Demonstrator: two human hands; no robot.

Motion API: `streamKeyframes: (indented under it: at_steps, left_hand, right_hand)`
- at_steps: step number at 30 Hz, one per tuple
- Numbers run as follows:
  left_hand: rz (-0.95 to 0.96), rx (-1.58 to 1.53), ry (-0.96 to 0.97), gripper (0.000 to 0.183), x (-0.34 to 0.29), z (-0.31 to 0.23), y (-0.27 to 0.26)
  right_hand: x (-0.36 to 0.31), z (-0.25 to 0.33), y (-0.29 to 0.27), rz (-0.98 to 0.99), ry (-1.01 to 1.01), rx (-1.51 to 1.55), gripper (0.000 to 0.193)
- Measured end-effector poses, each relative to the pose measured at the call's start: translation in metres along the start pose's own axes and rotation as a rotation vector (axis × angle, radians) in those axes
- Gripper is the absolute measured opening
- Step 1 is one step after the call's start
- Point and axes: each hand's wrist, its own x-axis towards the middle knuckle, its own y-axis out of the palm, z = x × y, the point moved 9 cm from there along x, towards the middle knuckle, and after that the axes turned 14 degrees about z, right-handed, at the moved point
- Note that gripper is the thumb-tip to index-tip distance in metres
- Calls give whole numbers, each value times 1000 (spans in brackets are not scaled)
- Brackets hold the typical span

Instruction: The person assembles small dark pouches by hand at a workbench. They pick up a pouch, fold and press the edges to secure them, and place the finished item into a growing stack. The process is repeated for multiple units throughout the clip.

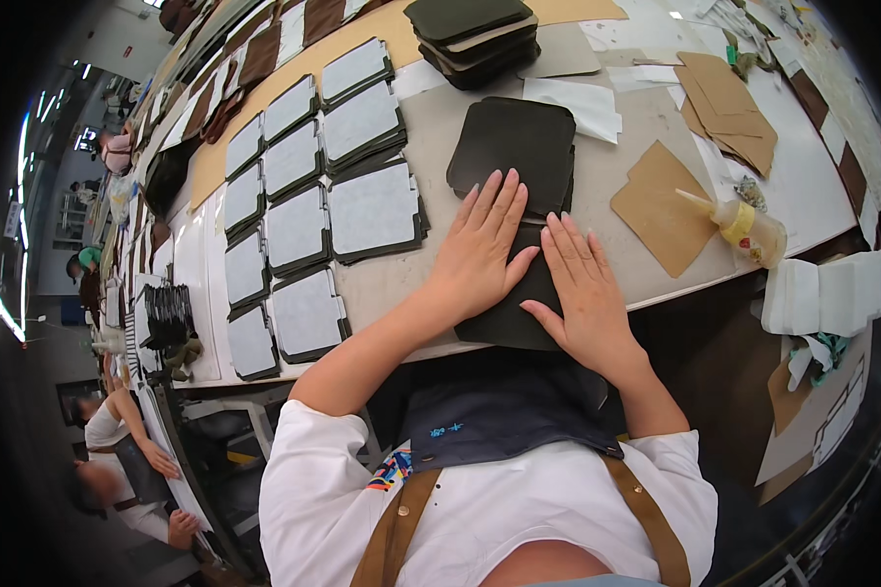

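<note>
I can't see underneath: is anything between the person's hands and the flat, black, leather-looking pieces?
Nothing visible: the bare left hand and right hand seem to rest directly on the flat, black, leather-looking pieces.

bright tabletop [387, 286], black corners, strong fisheye bending

A white short-sleeved shirt [519, 499] is worn under a dark navy apron [519, 421], which is marked with small bright-blue lettering [446, 430] and joined to brown straps [394, 538] dotted with metal studs [403, 511]. A multicoloured patch [392, 471] is seen beside the left strap. The fingers [504, 203] are bare.
</note>
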Motion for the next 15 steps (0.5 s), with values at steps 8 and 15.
streamKeyframes:
  at_steps: [8,15]
  left_hand:
    - [-16,-12,-29,81,18,-9,-10]
    - [66,33,-39,83,21,-17,-4]
  right_hand:
    - [-33,-39,-25,-435,45,409,57]
    - [-42,-53,-37,-584,68,443,47]
